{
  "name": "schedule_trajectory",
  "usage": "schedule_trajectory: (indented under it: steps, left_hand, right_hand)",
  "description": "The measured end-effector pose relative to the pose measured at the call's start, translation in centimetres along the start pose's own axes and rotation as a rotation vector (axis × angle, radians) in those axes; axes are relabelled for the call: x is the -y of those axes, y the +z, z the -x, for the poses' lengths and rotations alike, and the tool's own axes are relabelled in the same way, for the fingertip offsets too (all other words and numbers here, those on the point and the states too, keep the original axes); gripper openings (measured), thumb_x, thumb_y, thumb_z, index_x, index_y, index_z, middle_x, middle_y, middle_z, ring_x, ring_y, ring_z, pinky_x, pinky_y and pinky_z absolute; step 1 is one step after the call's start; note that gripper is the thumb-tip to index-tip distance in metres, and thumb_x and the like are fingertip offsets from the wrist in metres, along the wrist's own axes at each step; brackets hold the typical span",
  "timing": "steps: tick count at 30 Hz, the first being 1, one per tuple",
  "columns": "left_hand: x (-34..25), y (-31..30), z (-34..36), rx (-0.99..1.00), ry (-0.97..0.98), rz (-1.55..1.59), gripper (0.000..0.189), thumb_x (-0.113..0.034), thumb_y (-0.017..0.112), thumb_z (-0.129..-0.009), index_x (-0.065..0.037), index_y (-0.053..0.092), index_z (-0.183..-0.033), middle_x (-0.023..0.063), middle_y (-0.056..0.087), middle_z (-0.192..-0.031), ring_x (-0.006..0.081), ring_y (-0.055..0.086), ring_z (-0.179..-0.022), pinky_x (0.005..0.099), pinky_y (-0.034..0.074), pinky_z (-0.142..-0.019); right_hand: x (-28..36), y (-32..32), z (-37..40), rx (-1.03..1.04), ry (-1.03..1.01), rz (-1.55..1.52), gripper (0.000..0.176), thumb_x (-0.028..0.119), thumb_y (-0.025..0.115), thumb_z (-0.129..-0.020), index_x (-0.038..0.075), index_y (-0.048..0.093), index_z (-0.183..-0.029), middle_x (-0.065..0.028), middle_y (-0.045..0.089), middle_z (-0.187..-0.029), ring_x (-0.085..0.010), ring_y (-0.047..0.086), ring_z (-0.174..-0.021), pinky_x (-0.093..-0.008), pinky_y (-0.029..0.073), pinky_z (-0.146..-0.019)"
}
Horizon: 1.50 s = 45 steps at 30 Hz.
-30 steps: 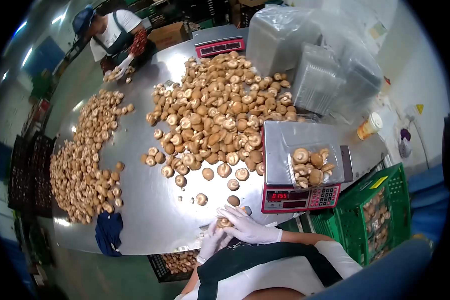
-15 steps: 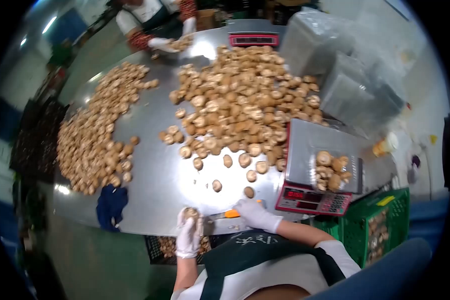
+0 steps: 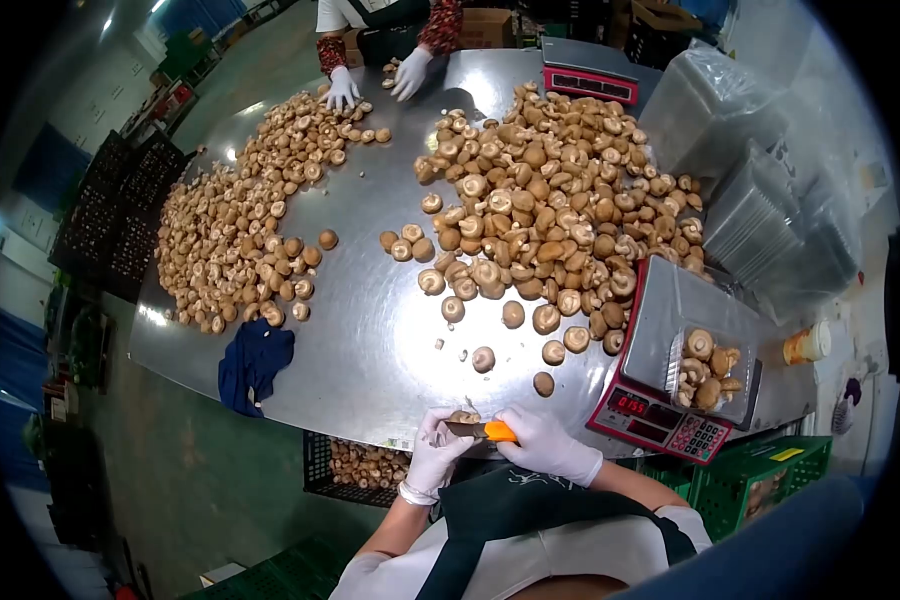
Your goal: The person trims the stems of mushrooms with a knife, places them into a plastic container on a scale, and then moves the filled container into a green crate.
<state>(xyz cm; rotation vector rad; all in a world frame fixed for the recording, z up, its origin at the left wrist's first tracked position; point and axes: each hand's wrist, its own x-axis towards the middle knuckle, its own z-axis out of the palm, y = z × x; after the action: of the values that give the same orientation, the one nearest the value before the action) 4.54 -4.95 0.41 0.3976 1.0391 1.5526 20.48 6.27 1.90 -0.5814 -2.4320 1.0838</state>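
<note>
My left hand (image 3: 434, 460), in a white glove, is closed on a mushroom (image 3: 464, 416) at the near edge of the steel table. In my right hand (image 3: 548, 446), also gloved, is a knife with an orange handle (image 3: 500, 431). Its blade (image 3: 464, 429) points left and lies against the mushroom between my hands. Just beyond them, single mushrooms dot the metal, with a large mushroom pile (image 3: 540, 200) farther back. To the right, a red-framed scale (image 3: 638, 425) carries a clear tray of mushrooms (image 3: 710, 370).
A second mushroom pile (image 3: 240, 220) covers the left side, beside a dark blue cloth (image 3: 255, 362). Below the edge sits a black crate (image 3: 317, 470); a green crate (image 3: 785, 485) stands right. Clear trays (image 3: 755, 215) are stacked back right. Across the table are a co-worker's gloved hands (image 3: 342, 90).
My right hand has picked up the knife from the table and brought it to the mushroom in my left hand. The view has shifted; the co-worker's hands have separated.
</note>
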Motion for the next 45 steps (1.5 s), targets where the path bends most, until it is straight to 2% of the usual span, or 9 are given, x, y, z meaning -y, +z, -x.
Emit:
schedule_trajectory:
  steps: [5, 8, 20, 23, 25, 32, 36, 40, 45]
  left_hand:
    - [-0.7, -0.4, 0.7, -0.016, -0.065, 0.128, 0.036, -0.004, 0.063, -0.078, -0.004, 0.045, -0.109, 0.0139, 0.055, -0.106, 0.026, 0.059, -0.095, 0.0357, 0.049, -0.086]
    - [-2.2, 0.2, 1.0, 0.017, -0.001, 0.122, 0.035, 0.004, 0.061, -0.077, -0.002, 0.045, -0.108, 0.0136, 0.057, -0.105, 0.0253, 0.059, -0.098, 0.0351, 0.048, -0.088]
    - [0.4, 1.3, 0.0, -0.089, 0.41, -0.363, 0.05, 0.014, 0.063, -0.068, -0.006, 0.037, -0.106, 0.0097, 0.041, -0.112, 0.0194, 0.051, -0.104, 0.033, 0.047, -0.088]
    - [0.8, 1.1, -0.1, -0.111, 0.505, -0.438, 0.05, 0.014, 0.064, -0.066, -0.006, 0.036, -0.102, 0.0098, 0.041, -0.109, 0.0203, 0.051, -0.103, 0.0326, 0.047, -0.087]
    - [0.8, 0.7, 0.0, -0.155, 0.534, -0.472, 0.05, 0.014, 0.065, -0.067, -0.006, 0.036, -0.102, 0.01, 0.04, -0.108, 0.0203, 0.052, -0.101, 0.0327, 0.048, -0.086]
    - [0.4, 0.0, -0.4, -0.133, 0.698, -0.837, 0.049, 0.014, 0.063, -0.067, -0.008, 0.037, -0.102, 0.0109, 0.039, -0.106, 0.0205, 0.05, -0.099, 0.0304, 0.049, -0.079]
    - [1.9, 0.5, -0.1, 0.055, 0.673, -0.973, 0.044, 0.006, 0.069, -0.067, -0.005, 0.042, -0.101, 0.0124, 0.044, -0.105, 0.0209, 0.054, -0.093, 0.0331, 0.047, -0.08]
    - [2.5, -0.3, 0.7, 0.13, 0.155, -0.341, 0.048, 0.011, 0.065, -0.069, -0.006, 0.039, -0.105, 0.0086, 0.045, -0.105, 0.0175, 0.051, -0.1, 0.0319, 0.044, -0.087]
    - [0.3, -3.6, -1.4, -0.023, -0.037, 0.087, 0.04, 0.001, 0.057, -0.069, -0.007, 0.042, -0.106, 0.014, 0.052, -0.104, 0.026, 0.054, -0.1, 0.0366, 0.049, -0.085]
  right_hand:
    - [-2.8, 0.6, 0.3, 0.01, 0.125, -0.057, 0.021, 0.014, 0.059, -0.075, 0.002, 0.054, -0.092, -0.0174, 0.057, -0.081, -0.0354, 0.057, -0.073, -0.0401, 0.047, -0.063]
    - [-4.4, -0.8, 1.3, 0.107, 0.393, -0.119, 0.023, 0.016, 0.057, -0.077, 0.002, 0.054, -0.095, -0.0205, 0.057, -0.082, -0.0369, 0.058, -0.079, -0.0406, 0.046, -0.069]
    - [0.5, -0.5, 0.8, 0.071, 0.095, -0.067, 0.022, 0.011, 0.059, -0.076, 0.002, 0.05, -0.094, -0.0171, 0.053, -0.083, -0.0359, 0.056, -0.074, -0.0411, 0.045, -0.065]
    - [0.2, -0.1, 0.9, 0.06, 0.136, -0.033, 0.022, 0.013, 0.057, -0.078, 0.001, 0.05, -0.095, -0.0185, 0.055, -0.084, -0.0377, 0.056, -0.076, -0.0431, 0.045, -0.067]
    - [-1.4, 0.6, 1.3, 0.188, 0.451, -0.066, 0.024, 0.016, 0.055, -0.08, 0.0, 0.05, -0.096, -0.0204, 0.057, -0.087, -0.04, 0.056, -0.079, -0.0451, 0.044, -0.068]
    - [-1.2, 0.5, 1.9, 0.205, 0.491, -0.242, 0.028, 0.02, 0.056, -0.083, -0.002, 0.053, -0.099, -0.0215, 0.058, -0.088, -0.0354, 0.059, -0.082, -0.0401, 0.046, -0.073]
    - [-0.1, 1.2, 0.2, 0.069, 0.45, -0.6, 0.033, 0.023, 0.061, -0.083, -0.002, 0.056, -0.104, -0.0145, 0.061, -0.09, -0.0199, 0.059, -0.083, -0.0311, 0.045, -0.075]
    - [-1.1, 1.0, -0.1, 0.293, 0.428, -0.766, 0.033, 0.022, 0.063, -0.083, -0.002, 0.057, -0.104, -0.0103, 0.062, -0.091, -0.013, 0.057, -0.086, -0.0283, 0.045, -0.074]
    - [-3.4, 2.4, 0.9, 0.232, 0.405, -0.347, 0.03, 0.02, 0.061, -0.079, 0.001, 0.056, -0.102, -0.0199, 0.059, -0.095, -0.0344, 0.059, -0.086, -0.0354, 0.047, -0.075]
